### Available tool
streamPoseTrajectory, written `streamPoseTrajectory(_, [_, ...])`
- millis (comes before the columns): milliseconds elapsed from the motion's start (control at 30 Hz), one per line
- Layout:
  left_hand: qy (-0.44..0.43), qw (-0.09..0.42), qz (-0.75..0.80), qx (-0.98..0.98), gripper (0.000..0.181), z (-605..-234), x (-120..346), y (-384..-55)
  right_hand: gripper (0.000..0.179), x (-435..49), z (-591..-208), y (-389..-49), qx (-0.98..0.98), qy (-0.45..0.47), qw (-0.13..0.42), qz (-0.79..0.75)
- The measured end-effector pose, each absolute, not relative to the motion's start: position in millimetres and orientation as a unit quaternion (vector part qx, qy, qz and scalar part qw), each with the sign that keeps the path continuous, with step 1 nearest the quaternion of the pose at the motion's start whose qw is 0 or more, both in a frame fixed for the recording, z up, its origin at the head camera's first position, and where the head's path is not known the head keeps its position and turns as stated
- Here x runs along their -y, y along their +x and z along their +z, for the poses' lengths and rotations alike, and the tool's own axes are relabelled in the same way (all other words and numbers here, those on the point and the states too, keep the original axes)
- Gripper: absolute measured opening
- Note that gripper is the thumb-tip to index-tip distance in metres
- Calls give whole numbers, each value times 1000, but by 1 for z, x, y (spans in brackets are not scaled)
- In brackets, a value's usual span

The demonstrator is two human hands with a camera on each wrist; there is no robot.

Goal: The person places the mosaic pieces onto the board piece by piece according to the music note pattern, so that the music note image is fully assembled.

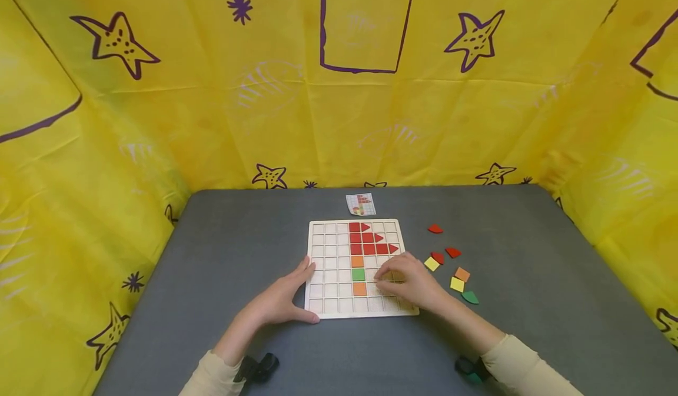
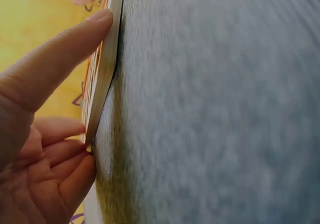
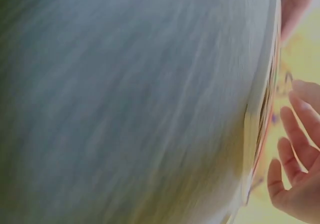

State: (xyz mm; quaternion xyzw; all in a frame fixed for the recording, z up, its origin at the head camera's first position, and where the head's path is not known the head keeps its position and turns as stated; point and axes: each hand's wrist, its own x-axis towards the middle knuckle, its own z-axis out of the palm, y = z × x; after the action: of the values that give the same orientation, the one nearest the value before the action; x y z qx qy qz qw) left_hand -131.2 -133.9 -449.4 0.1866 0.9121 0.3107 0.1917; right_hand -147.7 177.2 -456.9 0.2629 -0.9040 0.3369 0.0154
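Observation:
A white square grid board (image 1: 331, 310) lies on the table. Red squares and triangles (image 1: 369, 248) fill parts of its top three rows. Below them, one column has an orange square (image 1: 357, 261), a green square (image 1: 358, 274) and another orange square (image 1: 359, 289). My left hand (image 1: 283, 299) holds the board's near left corner, thumb at the front edge and fingers (image 2: 72, 151) along the left side. Over the right half of the board hovers my right hand (image 1: 410, 279), its fingers (image 3: 297, 134) loosely bent and spread, with no piece visible between them.
Right of the board lie loose pieces: red rounded wedges (image 1: 435, 229), yellow squares (image 1: 457, 284), an orange square (image 1: 462, 274) and a green wedge (image 1: 469, 297). Behind it is a small pattern card (image 1: 361, 204). Yellow cloth (image 1: 212, 119) surrounds the grey table (image 1: 222, 249) at the back and sides.

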Motion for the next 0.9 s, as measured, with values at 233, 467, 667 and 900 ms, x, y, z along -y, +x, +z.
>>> streamPoseTrajectory(233, [187,191,307,-914,106,-447,134,-131,13,-223,-450,-149,927,179,52,325])
streamPoseTrajectory(467, [184,193,303,-915,104,-445,133,-131,15,-272,-447,-157,944,110,46,308])
streamPoseTrajectory(667, [178,193,301,-917,104,-445,133,-131,23,-300,-448,-165,952,76,24,294])
streamPoseTrajectory(900, [182,190,300,-917,103,-446,133,-131,28,-303,-449,-168,954,92,2,286])
